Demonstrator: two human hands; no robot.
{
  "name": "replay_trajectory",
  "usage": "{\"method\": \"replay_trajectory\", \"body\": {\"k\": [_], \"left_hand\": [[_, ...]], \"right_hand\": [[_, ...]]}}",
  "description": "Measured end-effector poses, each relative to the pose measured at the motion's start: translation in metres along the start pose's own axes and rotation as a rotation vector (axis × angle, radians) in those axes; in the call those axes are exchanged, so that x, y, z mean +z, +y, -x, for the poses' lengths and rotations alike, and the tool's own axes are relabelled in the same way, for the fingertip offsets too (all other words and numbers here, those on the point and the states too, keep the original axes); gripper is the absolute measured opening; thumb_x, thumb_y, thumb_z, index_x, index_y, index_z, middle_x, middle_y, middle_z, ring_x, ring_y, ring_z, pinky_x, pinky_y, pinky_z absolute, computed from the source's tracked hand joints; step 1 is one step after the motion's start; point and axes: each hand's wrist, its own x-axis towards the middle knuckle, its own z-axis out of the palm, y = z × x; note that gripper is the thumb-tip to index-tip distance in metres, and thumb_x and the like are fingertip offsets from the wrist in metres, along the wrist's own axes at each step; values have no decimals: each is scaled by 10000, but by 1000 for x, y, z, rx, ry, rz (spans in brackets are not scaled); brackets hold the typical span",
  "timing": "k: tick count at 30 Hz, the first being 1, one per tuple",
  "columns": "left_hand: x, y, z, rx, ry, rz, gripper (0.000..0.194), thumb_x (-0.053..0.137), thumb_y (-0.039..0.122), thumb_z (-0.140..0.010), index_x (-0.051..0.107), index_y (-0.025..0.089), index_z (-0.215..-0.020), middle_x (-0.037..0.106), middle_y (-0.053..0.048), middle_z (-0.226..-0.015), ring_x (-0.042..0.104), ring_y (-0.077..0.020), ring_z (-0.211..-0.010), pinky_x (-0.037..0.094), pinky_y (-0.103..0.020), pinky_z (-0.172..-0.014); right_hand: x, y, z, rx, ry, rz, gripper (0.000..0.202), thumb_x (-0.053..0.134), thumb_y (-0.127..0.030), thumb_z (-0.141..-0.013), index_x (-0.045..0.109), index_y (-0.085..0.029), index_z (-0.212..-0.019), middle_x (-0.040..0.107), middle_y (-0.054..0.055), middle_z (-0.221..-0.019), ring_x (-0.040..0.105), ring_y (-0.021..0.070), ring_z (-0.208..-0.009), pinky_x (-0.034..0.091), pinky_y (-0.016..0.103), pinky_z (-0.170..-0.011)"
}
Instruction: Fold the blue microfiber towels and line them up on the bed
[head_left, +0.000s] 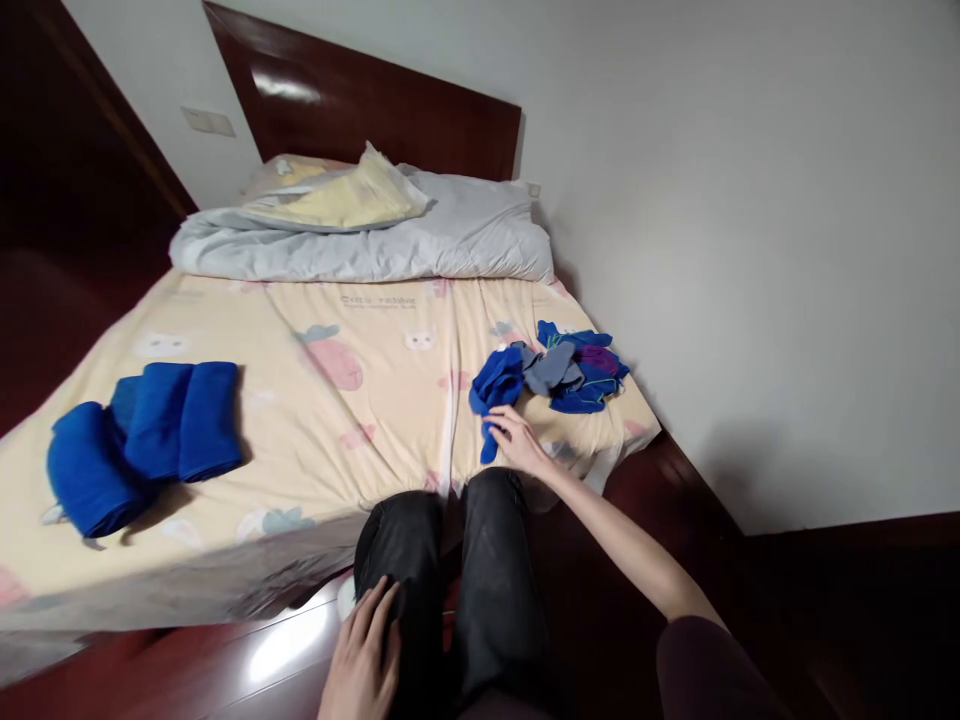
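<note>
My right hand (516,438) reaches over the near edge of the bed, its fingertips closed on a crumpled blue cloth (498,382) at a narrow part. A short tail of that cloth hangs below the fingers. Just behind it lies a grey cloth (553,370), and farther right a blue cloth with green trim (583,396). A purple patch (598,360) shows among these. My left hand (364,650) rests on my thigh with fingers outstretched and holds nothing. Well to the left, several blue folded cloths (206,420) lie side by side.
The bed has a cream patterned sheet (375,370). A white quilt (465,235) and a yellow pillow (360,198) lie by the dark wooden headboard (390,95). A grey wall (787,250) stands right of the bed. My knees (491,540) are close to its front edge.
</note>
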Motion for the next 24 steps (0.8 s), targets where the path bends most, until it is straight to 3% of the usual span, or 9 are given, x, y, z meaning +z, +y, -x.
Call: {"method": "replay_trajectory", "body": {"k": [4, 9, 11, 14, 17, 18, 20, 22, 24], "left_hand": [[1, 33, 6, 77, -9, 60, 463, 491, 283, -1023, 560, 238, -1478, 578, -119, -1532, 607, -264, -1377, 548, -479, -1139], [-13, 49, 8, 184, 54, 43, 597, 516, 203, -1002, 433, 280, -1588, 449, -124, -1644, 495, -271, -1485, 502, -476, -1178], [-19, 49, 3, 303, -11, 19, 611, 531, 162, -966, 478, 270, -1566, 453, -122, -1644, 452, -287, -1515, 478, -484, -1198], [-20, 50, -5, 473, -227, 6, 580, 541, 85, -872, 633, 243, -1422, 643, -109, -1459, 572, -279, -1398, 451, -493, -1213], [-13, 51, -4, 428, -373, 1, 531, 466, 17, -826, 734, 242, -1226, 743, -84, -1241, 672, -246, -1201, 533, -430, -1097], [-10, 51, -2, 389, -393, 7, 526, 447, 9, -825, 743, 242, -1192, 746, -85, -1214, 677, -243, -1165, 556, -402, -1040], [-5, 49, 5, 341, -422, 33, 515, 449, 19, -831, 744, 245, -1188, 741, -91, -1197, 672, -244, -1131, 574, -373, -975], [0, 41, 12, 333, -439, 61, 520, 478, 38, -828, 739, 252, -1224, 739, -94, -1187, 667, -248, -1118, 574, -372, -984], [6, 30, 18, 334, -439, 70, 525, 520, 57, -817, 740, 262, -1246, 745, -91, -1170, 671, -253, -1119, 579, -370, -1003]], "right_hand": [[24, -53, 64, -18, -79, -205, 216, 631, -254, -979, 808, -196, -1088, 724, 97, -1152, 699, 176, -999, 583, 338, -924], [23, -123, 130, -166, -354, -465, 173, 663, -199, -928, 834, -225, -939, 787, 62, -1044, 754, 167, -923, 609, 303, -893], [18, -145, 143, -218, -489, -582, 168, 665, -203, -927, 831, -228, -912, 801, 53, -1038, 768, 165, -922, 610, 289, -908], [12, -155, 144, -215, -662, -682, 154, 683, -282, -951, 826, -225, -937, 809, 49, -1039, 774, 165, -967, 600, 285, -950], [4, -122, 121, -117, -714, -621, 225, 726, -388, -939, 808, -232, -1079, 796, 62, -1157, 755, 190, -1091, 584, 331, -1009], [0, -103, 110, -57, -644, -546, 283, 744, -416, -922, 794, -234, -1134, 773, 75, -1234, 733, 207, -1157, 576, 356, -1029], [-10, -55, 83, 134, -346, -296, 395, 756, -426, -902, 747, -237, -1248, 688, 110, -1390, 652, 245, -1303, 556, 398, -1058], [-21, -4, 55, 333, -94, 17, 603, 822, -371, -834, 658, -232, -1398, 516, 154, -1573, 488, 298, -1478, 421, 461, -1209], [-31, 41, 29, 528, -2, 230, 818, 853, -354, -798, 523, -227, -1536, 296, 192, -1700, 325, 357, -1574, 335, 515, -1256]]}}
